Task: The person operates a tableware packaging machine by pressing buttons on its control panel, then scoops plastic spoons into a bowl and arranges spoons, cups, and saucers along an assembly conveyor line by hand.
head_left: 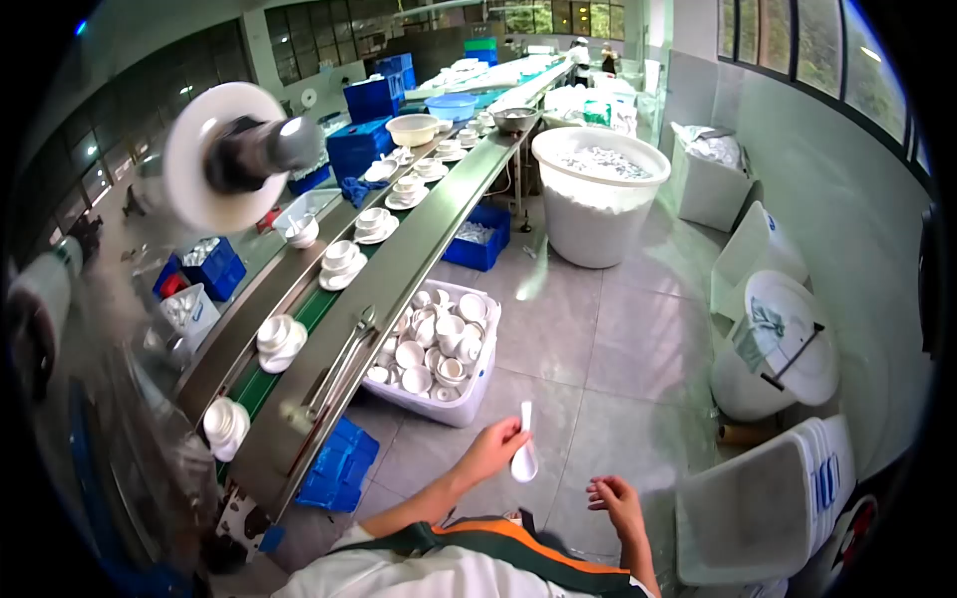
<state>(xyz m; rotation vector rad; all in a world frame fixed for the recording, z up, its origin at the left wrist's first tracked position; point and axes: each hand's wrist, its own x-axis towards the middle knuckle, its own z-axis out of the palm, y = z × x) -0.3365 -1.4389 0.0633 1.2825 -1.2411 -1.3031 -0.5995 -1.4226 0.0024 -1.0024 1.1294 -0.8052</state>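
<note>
My left hand (495,447) is closed on a white soup spoon (524,462), held upright with its bowl end down. Lower right, my right hand (616,500) has its fingers loosely bent and somewhat apart, with nothing seen in it. Beyond my left hand, a white bin (451,412) full of white bowls and cups (427,351) stands on the floor beside the conveyor. On the conveyor's green belt (317,305), stacks of white bowls and plates (280,342) sit in a row.
Metal utensils (344,364) lie on the conveyor's steel edge. A large white tub (600,214) stands ahead, filled with small white pieces. Nested white bins (743,503) and a lidded barrel (748,369) line the right wall. A blue crate (339,465) sits under the conveyor.
</note>
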